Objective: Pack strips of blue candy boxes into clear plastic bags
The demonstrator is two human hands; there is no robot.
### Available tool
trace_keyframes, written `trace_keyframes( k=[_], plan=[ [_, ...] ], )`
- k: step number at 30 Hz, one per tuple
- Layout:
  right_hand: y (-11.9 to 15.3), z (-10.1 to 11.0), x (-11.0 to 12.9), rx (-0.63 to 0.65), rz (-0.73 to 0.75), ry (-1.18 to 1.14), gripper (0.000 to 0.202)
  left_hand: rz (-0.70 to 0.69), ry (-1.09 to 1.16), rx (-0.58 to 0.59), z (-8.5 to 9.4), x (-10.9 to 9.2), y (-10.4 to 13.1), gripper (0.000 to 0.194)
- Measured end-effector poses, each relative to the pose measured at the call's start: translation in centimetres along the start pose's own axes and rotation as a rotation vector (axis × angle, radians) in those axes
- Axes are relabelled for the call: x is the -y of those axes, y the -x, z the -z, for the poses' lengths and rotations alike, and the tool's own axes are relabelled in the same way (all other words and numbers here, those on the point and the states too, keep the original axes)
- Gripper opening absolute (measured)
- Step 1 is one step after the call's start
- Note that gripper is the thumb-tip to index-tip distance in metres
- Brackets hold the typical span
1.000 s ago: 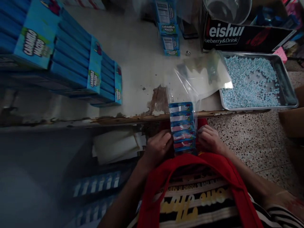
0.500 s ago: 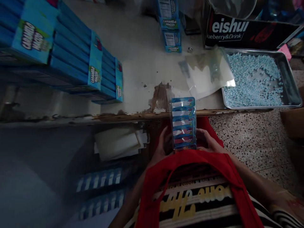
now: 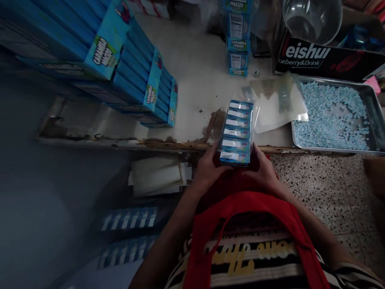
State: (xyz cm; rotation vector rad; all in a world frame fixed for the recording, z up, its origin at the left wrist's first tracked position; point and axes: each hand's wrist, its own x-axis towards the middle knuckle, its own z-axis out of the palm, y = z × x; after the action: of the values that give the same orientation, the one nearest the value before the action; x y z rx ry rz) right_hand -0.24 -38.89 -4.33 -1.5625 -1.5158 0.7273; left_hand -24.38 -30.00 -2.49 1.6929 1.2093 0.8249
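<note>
Hands [image 3: 207, 168] [image 3: 262, 167], both half-curled, hold a wrapped pack [image 3: 236, 133]; plastic bags [image 3: 272, 114] lie just right; tray [image 3: 375, 107] beyond; boxes [image 3: 102, 56] left.

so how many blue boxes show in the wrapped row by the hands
6, in one line: a far-end box, four middle boxes, and a near-end box between the left hand and right hand. Any underneath would be hidden.

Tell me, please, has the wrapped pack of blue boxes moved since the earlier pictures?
Yes: forward, away from the body; more of the wrapped pack now shows beyond the table's front edge.
</note>
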Motion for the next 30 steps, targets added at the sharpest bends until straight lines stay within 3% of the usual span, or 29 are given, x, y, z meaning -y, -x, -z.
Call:
trace_keyframes(
  k=[3, 8, 13, 19, 21, 24, 26, 28, 30],
  plan=[
    [0.9, -1.9, 0.4, -0.094, -0.002, 0.007, 0.092, 0.082, 0.103, 0.05, -0.8, 0.0, 0.4, 0.089],
    [1.5, -3.1, 1.5, -0.208, -0.075, -0.049, 0.071, 0.107, 0.148, -0.139, -3.0, -0.8, 2.1, 0.081],
    [1.3, -2.9, 1.6, -0.294, -0.153, -0.113, 0.055, 0.126, 0.081, -0.26, -4.9, 0.1, 2.9, 0.081],
    [1.0, -3.0, 0.2, -0.328, -0.208, -0.19, 0.05, -0.158, -0.175, -0.403, -6.2, 1.0, 3.7, 0.027],
    [1.2, -2.4, 0.1, -0.285, -0.196, -0.199, 0.056, -0.255, -0.288, -0.423, -5.8, 0.6, 4.1, 0.028],
    [1.8, -1.0, 0.6, -0.177, -0.098, -0.142, 0.092, -0.354, -0.392, -0.5, -4.1, -0.8, 4.6, 0.052],
    [2.0, -0.2, 1.3, -0.166, 0.044, -0.055, 0.115, -0.448, -0.425, -0.529, -2.8, -1.8, 4.5, 0.04],
    [1.8, 0.4, 2.3, -0.274, 0.264, 0.086, 0.102, -0.556, -0.461, -0.512, -1.8, -2.6, 4.2, 0.014],
    [1.0, 0.8, 3.4, -0.398, 0.493, 0.277, 0.062, -0.564, -0.497, -0.504, -1.3, -3.3, 3.9, 0.004]
  ],
)
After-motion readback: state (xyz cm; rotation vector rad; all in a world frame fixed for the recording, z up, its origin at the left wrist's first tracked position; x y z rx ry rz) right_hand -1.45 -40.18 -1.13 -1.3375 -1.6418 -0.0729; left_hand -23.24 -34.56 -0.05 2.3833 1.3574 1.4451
